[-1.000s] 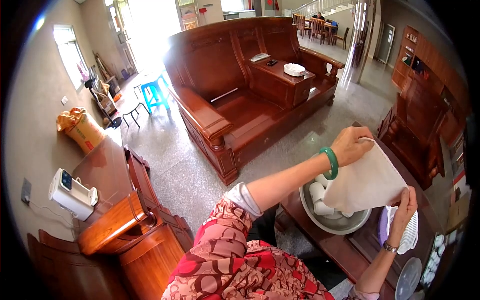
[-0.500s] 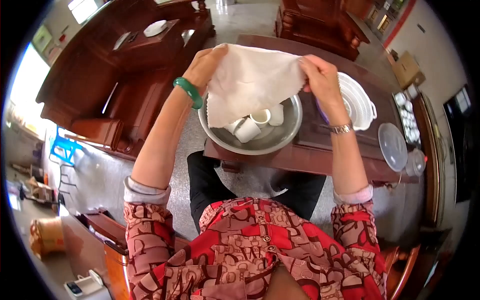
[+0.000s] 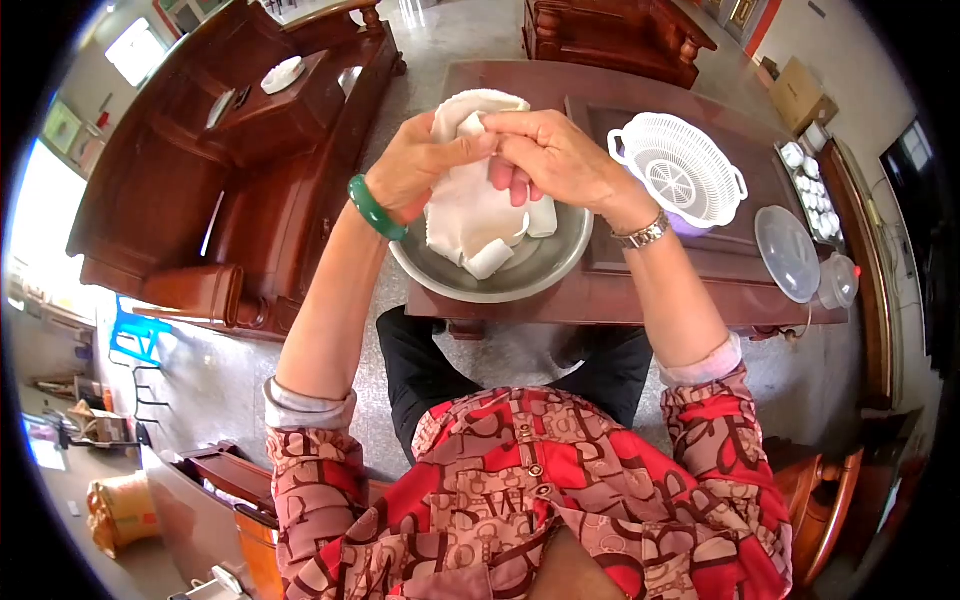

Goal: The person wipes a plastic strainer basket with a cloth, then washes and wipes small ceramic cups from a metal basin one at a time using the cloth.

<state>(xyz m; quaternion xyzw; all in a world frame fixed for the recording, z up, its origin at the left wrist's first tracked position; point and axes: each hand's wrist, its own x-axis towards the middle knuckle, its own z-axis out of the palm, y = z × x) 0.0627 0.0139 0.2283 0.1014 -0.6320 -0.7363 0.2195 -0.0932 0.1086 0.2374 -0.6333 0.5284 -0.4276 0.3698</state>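
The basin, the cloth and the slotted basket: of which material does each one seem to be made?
Basin: probably metal, grey with a soft sheen on its smooth wall.
Cloth: woven fabric, perhaps cotton, off-white and matt; it bends and drapes limply.
Slotted basket: most likely moulded plastic, white, with fine regular slots and loop handles.

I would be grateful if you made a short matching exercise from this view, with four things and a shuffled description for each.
Things:
1. white cloth
2. metal basin
3. bangle
4. colander

Descriptions:
a. green, around the left wrist
b. white, with two handles, to the right of the basin
c. at the left hand and right hand, hanging over the basin
d. grey and round, on the table

Right pairs: 1-c, 2-d, 3-a, 4-b
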